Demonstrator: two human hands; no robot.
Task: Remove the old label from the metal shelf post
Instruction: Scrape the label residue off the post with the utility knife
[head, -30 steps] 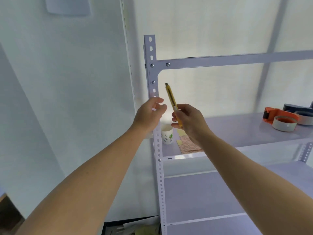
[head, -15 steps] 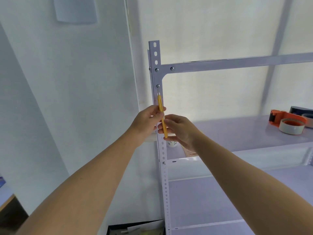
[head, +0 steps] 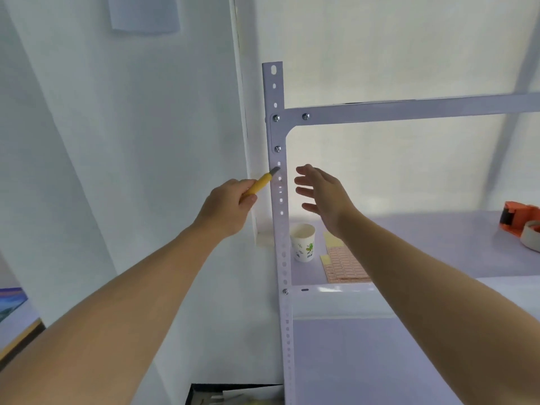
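A white wall (head: 117, 141) fills the left side, with a sheet of paper (head: 143, 13) fixed high on it. From the lower left a bare forearm reaches up to the left hand (head: 228, 209), seen from the back. Its grip is curled tight round the lower end of a yellow knife (head: 260, 184), thumb on the side of the handle. The knife slants up to the right, and its grey blade tip lies against the face of the post (head: 282, 258), just below the lower of the two screws in the corner bracket. The post stands upright, pale grey and punched with a row of holes. The label cannot be made out on it for sure at this sharpness.

Just right of the post, at the same height as the blade, the right hand (head: 324, 194) hangs in the air. Its grip is spread, fingers straight and apart; it holds nothing and is clear of the post and the knife.

Below it, on the shelf (head: 438, 244), a paper cup (head: 304, 242) stands upright beside the post, with sheets of small stickers (head: 344, 264) lying flat next to it. A crossbar (head: 409, 108) runs right from the top of the post. At the far right edge of the shelf sits an orange tape dispenser (head: 520, 226).
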